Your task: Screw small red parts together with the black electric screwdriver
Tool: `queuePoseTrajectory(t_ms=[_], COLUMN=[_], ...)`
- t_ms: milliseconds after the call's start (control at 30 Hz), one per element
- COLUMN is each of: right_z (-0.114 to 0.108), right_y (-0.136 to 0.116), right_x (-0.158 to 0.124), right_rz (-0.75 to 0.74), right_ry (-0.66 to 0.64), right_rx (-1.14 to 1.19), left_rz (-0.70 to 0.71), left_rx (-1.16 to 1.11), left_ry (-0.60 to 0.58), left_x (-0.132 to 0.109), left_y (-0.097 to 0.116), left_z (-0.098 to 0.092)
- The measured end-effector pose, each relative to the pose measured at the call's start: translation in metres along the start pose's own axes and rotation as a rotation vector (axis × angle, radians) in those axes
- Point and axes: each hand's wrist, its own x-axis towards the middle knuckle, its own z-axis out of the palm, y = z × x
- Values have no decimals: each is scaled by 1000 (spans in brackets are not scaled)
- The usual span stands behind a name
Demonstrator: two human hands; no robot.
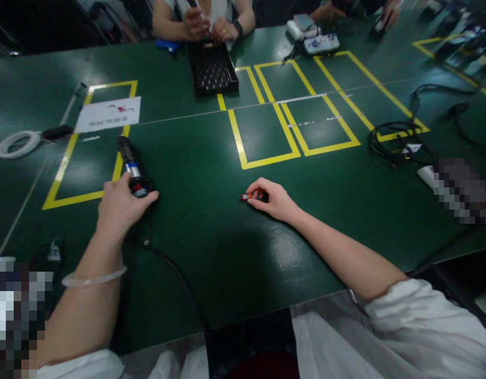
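Observation:
My left hand [122,206] is around the near end of a black corded electric screwdriver [129,157], thumb on its right side and fingers on its left. The tool lies on the green table with its far end pointing away from me, and a silver and blue band shows along its body. My right hand [272,199] rests low over the table's middle. Thumb and forefinger pinch a small orange-red part [246,197] with a pale patch; it is too small to name its kind. The other fingers are curled in.
Yellow tape outlines [270,159] mark the green table. A black tray [215,73] with rows of small pieces stands before a person opposite. A printed sheet [108,115] and a white coil [18,145] lie left. Black cables [396,138] and a pixelated object [464,189] are right.

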Motion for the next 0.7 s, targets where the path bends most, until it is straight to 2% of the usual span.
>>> queuePoseTrajectory(t_ms=[200, 367, 533, 700], right_z=[1, 0, -4, -5], right_y=[2, 5, 8, 7], right_x=[0, 1, 1, 0], right_rz=[26, 51, 42, 45], right_ry=[42, 127, 192, 177], right_rx=[22, 2, -107, -192], left_rz=[155, 351, 495, 540], left_rx=[-12, -47, -103, -134], left_ry=[9, 6, 17, 38], left_x=[-26, -41, -53, -55], left_y=[97, 154, 185, 189], left_z=[9, 21, 32, 37])
